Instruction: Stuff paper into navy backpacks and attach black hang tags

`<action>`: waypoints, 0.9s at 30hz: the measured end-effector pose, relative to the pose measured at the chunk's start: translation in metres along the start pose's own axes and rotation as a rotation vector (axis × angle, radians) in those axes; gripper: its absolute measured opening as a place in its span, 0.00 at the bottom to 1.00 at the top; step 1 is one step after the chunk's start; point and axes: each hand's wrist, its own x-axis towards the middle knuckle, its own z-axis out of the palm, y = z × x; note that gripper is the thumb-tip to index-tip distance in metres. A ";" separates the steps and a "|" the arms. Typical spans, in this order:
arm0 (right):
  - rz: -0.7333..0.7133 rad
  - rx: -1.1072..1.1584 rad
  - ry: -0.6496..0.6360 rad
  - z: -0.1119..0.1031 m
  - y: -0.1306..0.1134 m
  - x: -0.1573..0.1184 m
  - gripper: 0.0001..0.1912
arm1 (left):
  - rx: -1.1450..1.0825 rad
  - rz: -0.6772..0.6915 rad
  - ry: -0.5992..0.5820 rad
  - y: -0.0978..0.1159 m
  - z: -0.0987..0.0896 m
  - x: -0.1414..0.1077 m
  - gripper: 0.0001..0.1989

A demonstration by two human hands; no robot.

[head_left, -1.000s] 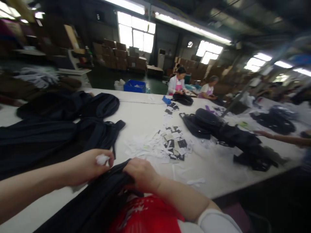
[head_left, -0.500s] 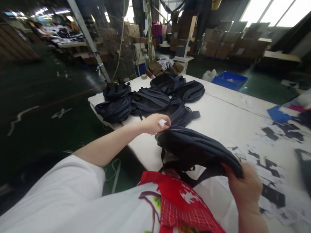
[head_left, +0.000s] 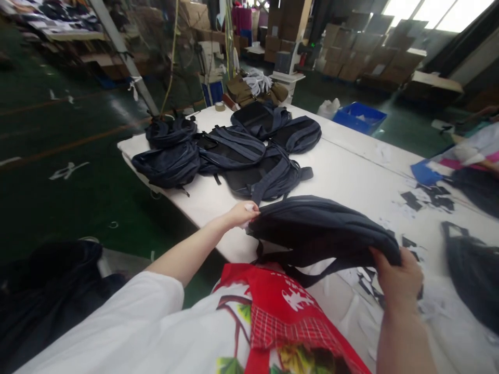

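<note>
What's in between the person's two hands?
In the head view, a dark bag fills that stretch, reaching from the left hand to the right hand.

The window point(head_left: 438, 14) glares; the floor point(head_left: 97, 200) is dim; edges look stretched.

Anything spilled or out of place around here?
Yes: a tangled white strip lies on the floor beside the table, apparently dropped, and dark and white scraps are strewn untidily on it. The held bag shows no obvious damage.
</note>
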 end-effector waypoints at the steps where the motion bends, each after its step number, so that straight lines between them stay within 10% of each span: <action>1: 0.017 0.006 0.010 0.000 0.005 0.002 0.25 | 0.056 0.041 0.022 0.006 -0.001 0.001 0.06; 8: 0.109 0.025 0.053 -0.006 0.018 0.001 0.22 | 0.455 0.556 0.053 0.069 0.008 0.004 0.20; 14: 0.188 0.042 0.040 -0.008 0.040 -0.002 0.23 | 0.315 0.378 -0.201 0.080 0.031 0.026 0.21; 19: 0.276 0.002 0.062 -0.011 0.089 -0.011 0.19 | 0.029 0.319 -0.151 0.072 0.015 0.044 0.18; 27: 0.382 0.021 0.098 -0.009 0.117 -0.029 0.17 | 0.253 0.308 -0.278 0.063 0.016 0.026 0.14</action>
